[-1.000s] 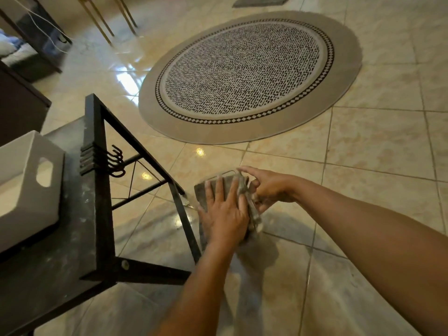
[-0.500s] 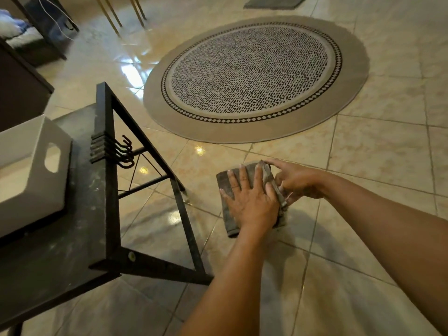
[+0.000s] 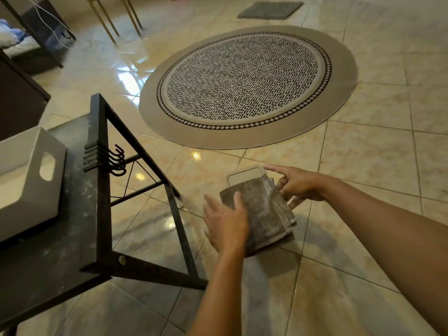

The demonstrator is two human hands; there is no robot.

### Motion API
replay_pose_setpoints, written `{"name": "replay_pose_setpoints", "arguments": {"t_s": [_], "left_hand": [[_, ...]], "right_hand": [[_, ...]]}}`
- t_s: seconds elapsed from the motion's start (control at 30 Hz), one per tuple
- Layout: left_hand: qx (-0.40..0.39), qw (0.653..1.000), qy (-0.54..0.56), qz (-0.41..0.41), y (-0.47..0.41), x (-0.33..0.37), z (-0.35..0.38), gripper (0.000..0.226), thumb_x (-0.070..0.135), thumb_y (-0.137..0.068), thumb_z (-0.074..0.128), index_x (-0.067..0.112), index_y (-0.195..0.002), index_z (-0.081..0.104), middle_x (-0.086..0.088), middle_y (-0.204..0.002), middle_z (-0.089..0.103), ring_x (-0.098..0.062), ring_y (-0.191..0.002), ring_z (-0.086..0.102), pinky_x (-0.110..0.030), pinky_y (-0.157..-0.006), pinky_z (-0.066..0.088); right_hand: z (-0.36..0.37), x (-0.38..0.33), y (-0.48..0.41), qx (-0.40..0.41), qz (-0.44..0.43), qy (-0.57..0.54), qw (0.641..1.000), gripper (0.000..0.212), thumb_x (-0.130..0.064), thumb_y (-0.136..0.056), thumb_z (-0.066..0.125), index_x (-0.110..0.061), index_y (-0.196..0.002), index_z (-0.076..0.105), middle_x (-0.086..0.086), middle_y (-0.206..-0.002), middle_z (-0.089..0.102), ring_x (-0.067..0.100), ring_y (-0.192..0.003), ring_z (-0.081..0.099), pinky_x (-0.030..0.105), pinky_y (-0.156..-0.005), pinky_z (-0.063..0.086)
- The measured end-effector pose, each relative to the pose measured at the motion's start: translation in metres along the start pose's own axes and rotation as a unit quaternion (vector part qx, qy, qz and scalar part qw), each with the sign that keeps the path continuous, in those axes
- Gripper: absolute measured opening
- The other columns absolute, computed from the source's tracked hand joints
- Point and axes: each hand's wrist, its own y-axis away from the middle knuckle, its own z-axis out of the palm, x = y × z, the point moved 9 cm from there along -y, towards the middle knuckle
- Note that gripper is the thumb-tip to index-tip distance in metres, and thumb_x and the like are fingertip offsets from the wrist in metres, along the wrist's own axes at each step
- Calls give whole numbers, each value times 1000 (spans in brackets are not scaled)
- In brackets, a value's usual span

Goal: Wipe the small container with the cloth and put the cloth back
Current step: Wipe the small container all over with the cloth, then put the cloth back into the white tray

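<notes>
- Head view, looking down: a glossy tiled floor (image 3: 363, 166) of beige marbled squares fills the scene, with bright glints of light on it.
- On the floor, well beyond the hands, lies a round rug (image 3: 247, 86) with a plain tan border and a black-and-white patterned centre.
- At the left edge stands a dark desk (image 3: 60, 263) with a scuffed, dusty top and a black metal frame; its angled leg brace runs down toward the floor near the left hand.
- A white bin (image 3: 26, 180) with a cut-out handle sits on the desk, near its far left side.
- A row of black hooks (image 3: 114, 161) hangs from the desk's frame, just right of the bin.
- Both bare forearms reach in from the bottom and right, meeting above the floor to the right of the desk.
- The grey cloth (image 3: 261, 212) is folded and draped over the small container, covering most of it.
- The left hand (image 3: 228, 224) lies flat on the cloth with fingers spread, pressing rather than gripping; it is motion-blurred.
- The right hand (image 3: 298, 185) grips the small container along its right side, together with the cloth's edge, the index finger stretched along the top.
- The small container (image 3: 244, 174) is pale with rounded corners; only its top shows above the cloth, held in the air between the hands.
</notes>
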Motion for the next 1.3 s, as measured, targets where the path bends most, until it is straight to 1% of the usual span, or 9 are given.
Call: {"name": "replay_pose_setpoints", "arguments": {"t_s": [0.07, 0.13, 0.27, 0.37, 0.57, 0.73, 0.83, 1.03, 1.3], "left_hand": [[-64, 992, 86, -72, -8, -18, 4, 62, 62, -95, 50, 10, -129, 53, -12, -120, 63, -25, -106, 64, -48, -94, 55], [-63, 992, 98, -39, -13, -13, -2, 39, 53, -94, 59, 14, -96, 65, -4, -89, 69, -18, -78, 68, -43, -79, 61], [18, 993, 75, 87, 1, 23, -31, 12, 31, -98, 62, 20, -99, 59, 2, -92, 63, -13, -82, 63, -30, -72, 56], [-15, 975, 92, 201, 29, 66, -54, 8, 27, -103, 54, 25, -108, 49, 8, -97, 59, -9, -84, 61, -25, -73, 57], [-33, 931, 150, 330, 85, 132, -157, 13, 32, -104, 50, 32, -116, 46, 3, -102, 66, -17, -91, 68, -41, -79, 61], [67, 905, 183, 379, 108, 129, -290, 12, 28, -101, 56, 29, -109, 47, 5, -98, 66, -15, -90, 67, -46, -76, 59], [101, 904, 194, 368, 108, 103, -360, 10, 25, -101, 56, 27, -106, 48, 11, -94, 64, 0, -85, 65, -29, -72, 58], [104, 906, 162, 376, 108, 76, -452, 11, 20, -100, 59, 24, -108, 52, 15, -95, 63, -1, -92, 65, -29, -80, 58], [213, 951, 85, 208, 36, 9, -512, 15, 21, -102, 56, 13, -113, 53, -7, -107, 65, -17, -90, 56, -28, -69, 40]], "right_hand": [[0, -3, 1, 8, 4, 4, 1000, 95, 21, -85, 49, -37, -155, 24, 16, -103, 66, 29, -85, 72, 45, -66, 62], [1, -6, 4, 17, 12, 16, 1000, 89, 17, -85, 51, -30, -156, 25, 14, -103, 65, 29, -90, 70, 50, -76, 62], [-9, -26, 14, 96, -15, 78, 992, 74, 8, -87, 52, -22, -152, 35, 7, -111, 58, 21, -91, 59, 38, -77, 54], [-15, -58, 32, 123, -75, 79, 986, 66, -1, -90, 60, -22, -149, 40, 11, -122, 56, 25, -107, 56, 34, -85, 49], [24, -141, 109, -25, -149, -142, 978, 52, -57, -90, 54, -34, -137, 52, 0, -131, 64, 18, -120, 57, 46, -100, 40], [72, -230, 166, -138, -235, -240, 932, 80, -27, -65, 89, -15, -134, 50, 20, -124, 67, 35, -113, 67, 47, -87, 58], [106, -279, 188, -152, -246, -225, 930, 70, -3, -74, 78, -13, -136, 47, 27, -127, 61, 41, -111, 66, 47, -83, 60], [203, -348, 199, -225, -232, -193, 926, 55, -17, -82, 73, -11, -133, 54, 18, -125, 65, 30, -105, 71, 37, -78, 60], [220, -427, 171, -45, -328, -30, 943, 63, 10, -80, 69, -24, -129, 47, 22, -118, 55, 36, -104, 62, 46, -75, 62]]}}
